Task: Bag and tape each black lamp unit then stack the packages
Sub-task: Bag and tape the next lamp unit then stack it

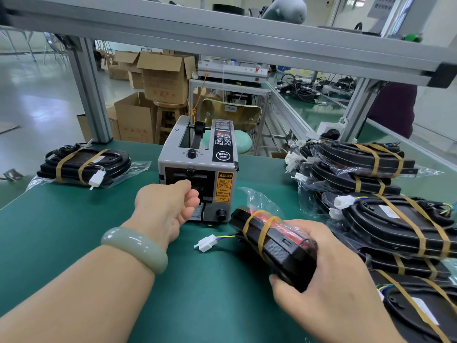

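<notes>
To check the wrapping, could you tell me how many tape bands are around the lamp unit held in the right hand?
2 on the lamp unit: one band near its far end, the other beside it, toward the right hand. That hand could hide more.

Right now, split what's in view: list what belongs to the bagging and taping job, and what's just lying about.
Job: lamp unit held in the right hand; tape dispenser the left hand reaches toward; wrapped package at left; pile of packages at right.
Lying about: cardboard boxes; wooden stool; cables on the far bench.
</notes>
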`<state>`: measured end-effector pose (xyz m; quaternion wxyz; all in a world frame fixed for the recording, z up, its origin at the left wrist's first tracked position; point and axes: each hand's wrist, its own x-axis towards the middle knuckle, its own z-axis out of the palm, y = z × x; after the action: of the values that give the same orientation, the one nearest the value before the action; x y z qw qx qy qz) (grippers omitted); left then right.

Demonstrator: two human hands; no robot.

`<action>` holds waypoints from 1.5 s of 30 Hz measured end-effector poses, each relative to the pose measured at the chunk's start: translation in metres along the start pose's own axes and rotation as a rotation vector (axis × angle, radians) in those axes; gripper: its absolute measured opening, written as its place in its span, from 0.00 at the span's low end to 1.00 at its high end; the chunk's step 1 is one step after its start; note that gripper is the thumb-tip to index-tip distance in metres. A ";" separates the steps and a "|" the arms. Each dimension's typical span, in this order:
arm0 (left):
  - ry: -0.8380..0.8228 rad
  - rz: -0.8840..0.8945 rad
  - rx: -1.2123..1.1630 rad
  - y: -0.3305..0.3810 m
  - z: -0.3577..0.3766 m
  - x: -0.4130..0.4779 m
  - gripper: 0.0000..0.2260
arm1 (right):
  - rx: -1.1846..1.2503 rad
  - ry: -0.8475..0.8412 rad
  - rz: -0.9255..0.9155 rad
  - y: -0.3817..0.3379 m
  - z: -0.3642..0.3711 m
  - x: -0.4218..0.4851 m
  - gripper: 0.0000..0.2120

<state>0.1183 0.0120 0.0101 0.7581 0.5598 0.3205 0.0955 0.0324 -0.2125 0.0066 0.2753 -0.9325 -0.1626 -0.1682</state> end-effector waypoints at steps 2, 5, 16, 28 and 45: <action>0.036 0.008 0.011 -0.001 0.001 0.002 0.05 | -0.015 0.008 0.007 -0.001 0.001 0.000 0.32; 0.095 0.028 0.027 -0.003 0.005 0.005 0.05 | -0.046 0.029 0.005 -0.003 0.002 -0.001 0.32; -0.073 -0.018 0.015 -0.004 -0.008 -0.025 0.08 | 0.018 0.008 0.029 0.001 0.001 -0.003 0.32; -0.453 0.473 0.450 -0.024 -0.032 -0.112 0.19 | 0.055 0.037 -0.116 -0.011 0.001 -0.007 0.35; -0.624 0.415 0.434 -0.035 -0.020 -0.118 0.08 | 0.096 0.054 -0.130 -0.010 0.006 -0.008 0.30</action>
<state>0.0077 -0.0442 0.0195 0.6481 0.7609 -0.0309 0.0022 0.0224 -0.2028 0.0031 0.3123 -0.9009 -0.2230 -0.2030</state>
